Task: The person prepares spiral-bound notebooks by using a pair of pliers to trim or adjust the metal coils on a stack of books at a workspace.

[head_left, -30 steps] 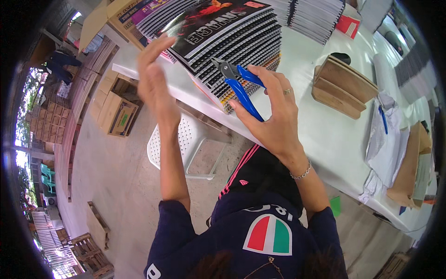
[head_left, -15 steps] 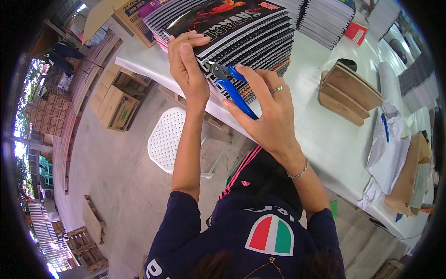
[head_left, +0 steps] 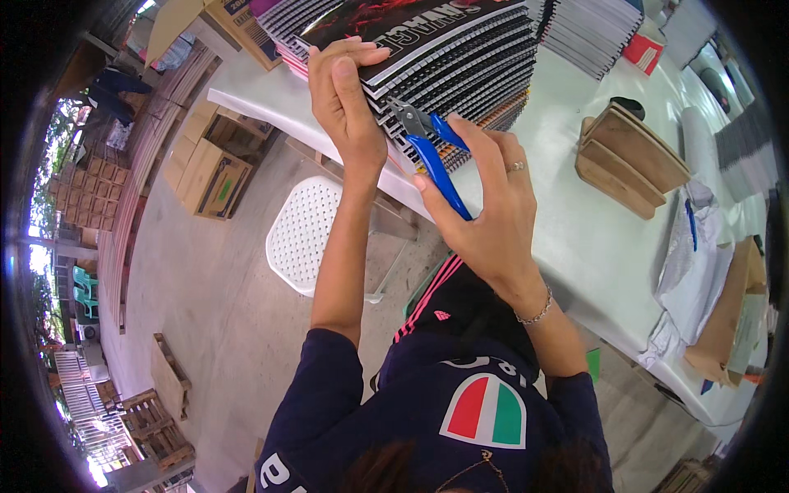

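A tall stack of spiral notebooks point(head_left: 485, 74) stands near the table edge, coil bindings facing me. The top spiral notebook point(head_left: 444, 31) has a black cover with red artwork. My left hand point(head_left: 349, 107) grips its near left corner, fingers bent over the cover. In my right hand point(head_left: 493, 197) is a pair of blue-handled cutting pliers point(head_left: 436, 168). Their grey jaws are by the end of the coil bindings, close to my left hand, with the handles spread. Whether the jaws touch a wire is too small to tell.
The white table point(head_left: 567, 214) holds a wooden stand point(head_left: 629, 160), another notebook stack point(head_left: 588, 37), and crumpled wrapping point(head_left: 690, 279) with a blue pen point(head_left: 690, 226). A white stool point(head_left: 304, 234) stands below the table edge. Cardboard boxes point(head_left: 205, 177) and wooden pallets point(head_left: 156, 431) are on the floor.
The view has shifted slightly, so the stack and both hands appear further right and a little higher. The pliers' jaws show more plainly beside the bindings. Both grips look the same.
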Available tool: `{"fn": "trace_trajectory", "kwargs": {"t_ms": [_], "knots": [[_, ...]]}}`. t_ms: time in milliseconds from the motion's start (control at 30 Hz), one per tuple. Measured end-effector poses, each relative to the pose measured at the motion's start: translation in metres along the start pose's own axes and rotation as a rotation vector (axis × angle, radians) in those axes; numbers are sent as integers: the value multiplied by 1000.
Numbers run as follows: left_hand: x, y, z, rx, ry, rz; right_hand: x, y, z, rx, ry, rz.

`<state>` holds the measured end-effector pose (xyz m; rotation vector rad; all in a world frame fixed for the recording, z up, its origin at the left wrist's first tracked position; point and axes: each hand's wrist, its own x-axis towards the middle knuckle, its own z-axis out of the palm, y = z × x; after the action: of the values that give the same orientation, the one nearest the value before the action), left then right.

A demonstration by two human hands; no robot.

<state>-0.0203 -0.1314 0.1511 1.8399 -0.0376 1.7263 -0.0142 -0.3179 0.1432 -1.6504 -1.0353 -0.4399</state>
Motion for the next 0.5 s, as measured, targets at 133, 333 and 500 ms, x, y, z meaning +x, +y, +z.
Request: {"fn": "trace_trajectory", "kwargs": {"t_ms": [133, 333, 500], "knots": [[-1, -1, 1, -2, 0, 8, -7, 5, 2, -87, 43, -83], [-1, -2, 5, -55, 53, 3, -8, 1, 4, 57, -65, 68], [-1, -3, 3, -50, 42, 13, -11, -2, 2, 167, -113, 160]]}}
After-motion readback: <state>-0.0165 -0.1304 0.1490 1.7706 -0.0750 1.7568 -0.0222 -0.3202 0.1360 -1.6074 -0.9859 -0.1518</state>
